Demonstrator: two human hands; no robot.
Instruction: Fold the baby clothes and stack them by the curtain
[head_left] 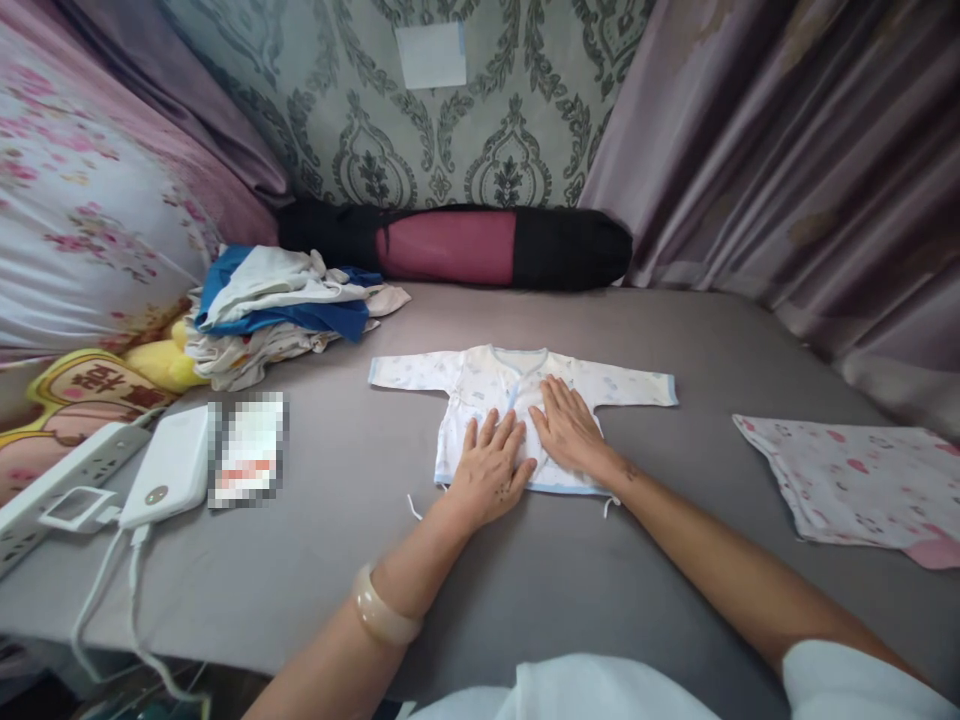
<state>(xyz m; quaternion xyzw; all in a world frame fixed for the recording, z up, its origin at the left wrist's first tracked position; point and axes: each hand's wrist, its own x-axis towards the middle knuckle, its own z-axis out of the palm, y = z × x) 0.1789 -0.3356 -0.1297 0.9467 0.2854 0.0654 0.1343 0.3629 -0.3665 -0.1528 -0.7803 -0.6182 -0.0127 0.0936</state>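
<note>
A small white baby shirt [487,390] with pale blue trim and a faint print lies spread face up on the grey sheet, both sleeves stretched out sideways. Thin white ties stick out near its lower hem. My left hand [491,470] rests flat on the lower middle of the shirt, fingers spread; a pale bangle [384,610] circles that forearm. Higher up and to the right, my right hand [566,425] is pressed flat on the chest part, fingers stretched out. Neither hand grips the cloth.
At right lies a folded white cloth with pink print [862,485]. A clothes pile [285,310] sits back left, before a black and pink long bag [450,245]. Near left are a power bank [172,465], a power strip [67,490], cables and a blurred-out item [249,447].
</note>
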